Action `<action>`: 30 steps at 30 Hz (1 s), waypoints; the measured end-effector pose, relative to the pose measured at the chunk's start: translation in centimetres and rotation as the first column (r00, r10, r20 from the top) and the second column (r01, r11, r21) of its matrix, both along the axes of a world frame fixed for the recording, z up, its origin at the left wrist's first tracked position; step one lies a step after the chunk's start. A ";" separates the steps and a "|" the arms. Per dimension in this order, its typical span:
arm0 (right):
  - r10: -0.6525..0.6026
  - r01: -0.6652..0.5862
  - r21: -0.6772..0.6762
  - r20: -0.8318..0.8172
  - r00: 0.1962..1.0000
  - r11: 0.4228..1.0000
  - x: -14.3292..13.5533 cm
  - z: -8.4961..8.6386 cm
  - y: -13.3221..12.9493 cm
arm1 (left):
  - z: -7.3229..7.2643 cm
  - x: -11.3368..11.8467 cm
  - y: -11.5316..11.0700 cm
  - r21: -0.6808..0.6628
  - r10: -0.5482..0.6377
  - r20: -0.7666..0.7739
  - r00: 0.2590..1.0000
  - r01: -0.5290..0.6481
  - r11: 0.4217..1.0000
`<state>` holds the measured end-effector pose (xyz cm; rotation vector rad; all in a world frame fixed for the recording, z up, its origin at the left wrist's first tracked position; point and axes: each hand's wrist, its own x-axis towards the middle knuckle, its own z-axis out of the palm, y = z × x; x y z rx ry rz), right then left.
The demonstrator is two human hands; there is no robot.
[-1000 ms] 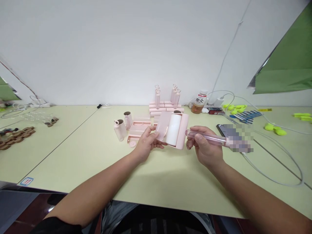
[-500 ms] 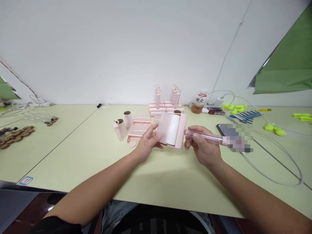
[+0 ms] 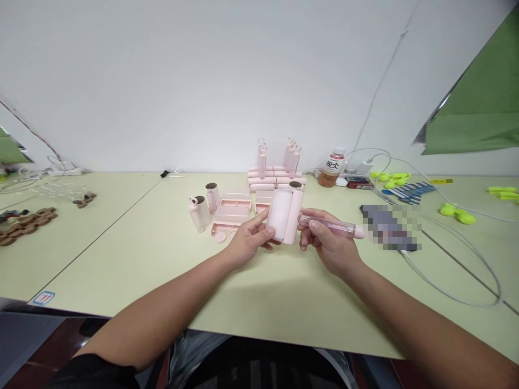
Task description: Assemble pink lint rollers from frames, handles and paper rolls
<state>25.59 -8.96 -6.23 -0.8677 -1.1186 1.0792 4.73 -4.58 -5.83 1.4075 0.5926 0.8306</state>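
Two hands above the table (image 3: 259,302): left hand (image 3: 248,240), fingers clamped on the pink case (image 3: 280,213); right hand (image 3: 336,251), fingers closed around the clear tube (image 3: 332,226). Both items appear light, stiff, slick; grip case edges, tube mid-barrel.

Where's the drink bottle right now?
In the head view, the bottle stands right of centre by the wall, just left of the white power adapter.

Phone (image 3: 389,229) screen blurred, pixelated w/ mosaic squares.
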 end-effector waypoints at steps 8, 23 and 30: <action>-0.035 0.036 -0.011 0.056 0.998 0.999 -0.6 0.3 -0.3 | 0.7 -0.3 0.2 0.203 0.148 -0.091 0.985 -0.127 0.971; 0.091 -0.111 0.063 0.258 0.962 0.992 -1.4 1.2 -1.4 | 6.9 3.4 -2.9 0.843 0.436 -0.475 0.764 0.252 0.476; 0.059 -0.091 0.202 0.158 0.986 0.975 -0.3 1.7 -1.6 | 12.1 2.5 1.6 0.749 0.475 -0.478 0.739 0.060 0.660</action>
